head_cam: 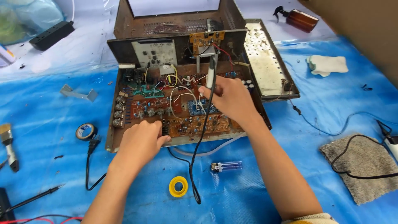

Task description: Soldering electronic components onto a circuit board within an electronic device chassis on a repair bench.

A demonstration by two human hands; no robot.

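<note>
nearest to us, on the blue sheet (257,195), lie a yellow tape ring (178,186), a small clear lighter (226,166) and, off to the left, a black probe (35,198) with red leads. a little further out sits a roll of black tape (86,132) and, to the right, a grey cloth (362,166) with a black cable looped over it. our left hand (139,145) rests knuckles-up on the front edge of the open amplifier chassis (112,137), fingers curled down against the brown circuit board (195,124); we see nothing held in it. our right hand (230,99) is closed around a slim soldering iron (212,74), held like a pen above the middle of the board, its black cord (199,145) trailing back across the board toward us. we cannot tell where the tip points or whether it touches anything. we judge that the cord could drag across the loose white wires (182,93) and snag them if the hand shifts, and that a hot tip so close to insulation and to our own fingers could scorch either. the left fingers on the board could also press on parts. beyond stands the raised rear panel (153,52), a detached metal cover (265,62), a white rag (327,65) and a brown spray bottle (300,18).
</note>
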